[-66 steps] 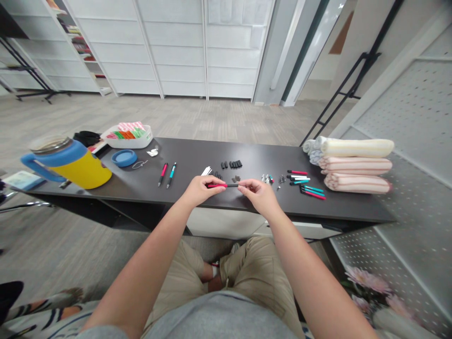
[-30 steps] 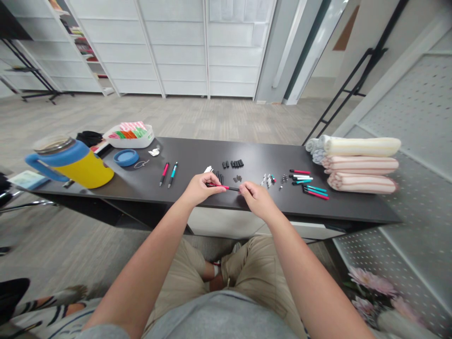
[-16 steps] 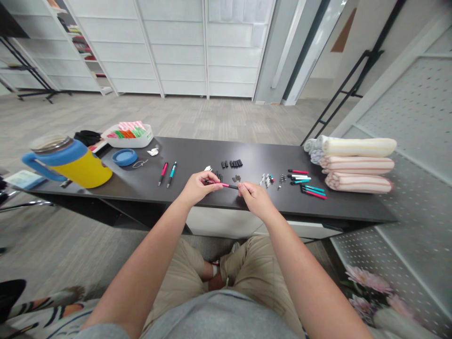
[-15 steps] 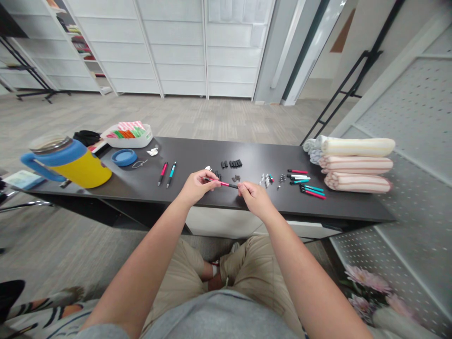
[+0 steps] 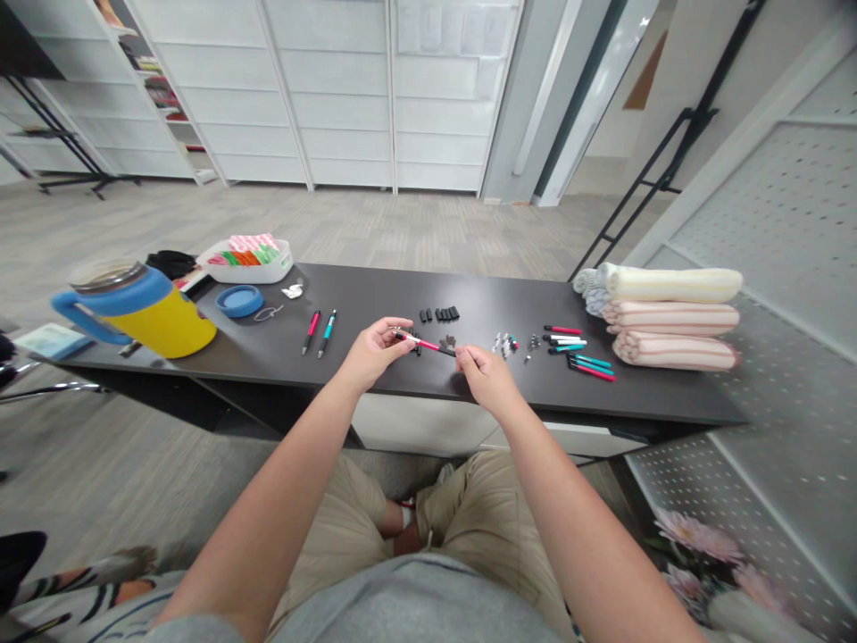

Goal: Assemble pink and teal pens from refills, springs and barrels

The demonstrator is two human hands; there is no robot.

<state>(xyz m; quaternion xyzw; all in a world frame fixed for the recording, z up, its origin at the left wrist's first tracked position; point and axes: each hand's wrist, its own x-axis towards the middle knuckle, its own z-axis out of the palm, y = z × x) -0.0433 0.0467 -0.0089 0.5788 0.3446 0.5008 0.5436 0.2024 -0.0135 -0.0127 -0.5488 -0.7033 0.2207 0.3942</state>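
Observation:
A red pen (image 5: 428, 344) with a dark grip end is held level between my two hands, above the dark desktop. My left hand (image 5: 376, 350) pinches its left end. The fingers of my right hand (image 5: 483, 368) close on the dark right end. Just behind the pen lie small dark pieces (image 5: 449, 340), and farther back a row of short black grips (image 5: 447, 314). Some black parts are partly hidden by my left hand. Left of my hands rest a red pen (image 5: 311, 332) and a teal pen (image 5: 327, 333), side by side.
On the right lie small silvery parts (image 5: 505, 345), several coloured pen barrels (image 5: 589, 364) and a stack of rolled towels (image 5: 675, 317). To the left stand a yellow and blue jug (image 5: 164, 314), a blue lid (image 5: 239, 301) and a white basket (image 5: 271, 268) of packets.
The pen has tilted slightly, its right end now a little lower, and more of its left end shows at my left fingers. Both hands keep hold; the view has shifted slightly.

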